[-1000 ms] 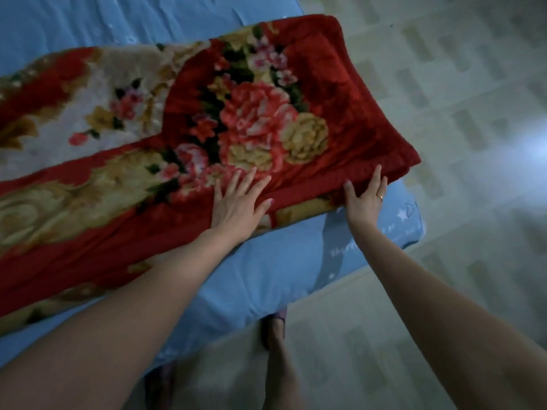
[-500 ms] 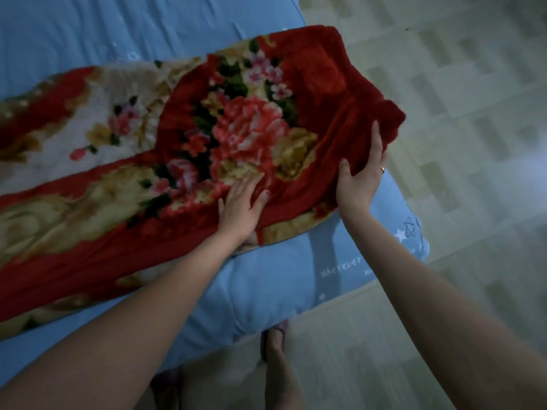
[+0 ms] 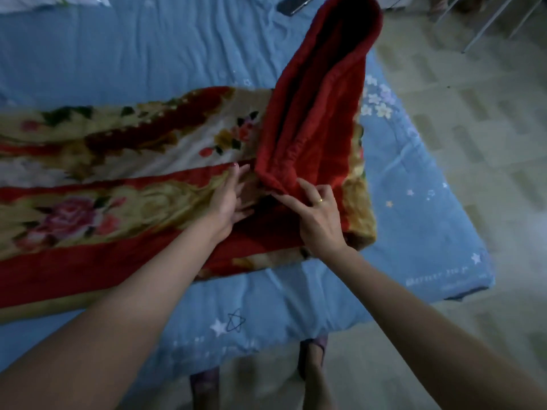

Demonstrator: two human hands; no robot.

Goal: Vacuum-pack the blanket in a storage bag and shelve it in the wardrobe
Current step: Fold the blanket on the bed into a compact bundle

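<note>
Blanket (image 3: 124, 173) front and centre, a long red, cream and gold floral strip lying across the blue bedsheet (image 3: 148, 51), running off the left edge of the view. Its right end is turned up and over: a plain red flap stands tall from the strip, rising toward the far side of the bed, its lower corner bunched into a narrow point just ahead of both hands.

Left hand (image 3: 229, 199) lies on the blanket, palm down, fingers (image 3: 236, 176) straight and a little spread, pressing the fabric just left of that bunched corner. Nothing gripped there.

Right hand (image 3: 318, 216) sits right beside it, on the folded edge. The fingers are bent, fingertips touching the red corner and the thumb reaching left under it; whether they actually pinch the fabric, I cannot tell. A ring (image 3: 321, 200) shows on one finger.

Both forearms reach in from the bottom of the frame. Below them the sheet's star print hangs over the mattress edge, and the person's feet in slippers (image 3: 312, 349) stand on the tiled floor (image 3: 473, 128). At the top, a dark phone (image 3: 294, 4) lies on the sheet, well apart from the blanket's flat strip, near the top of the raised flap.
</note>
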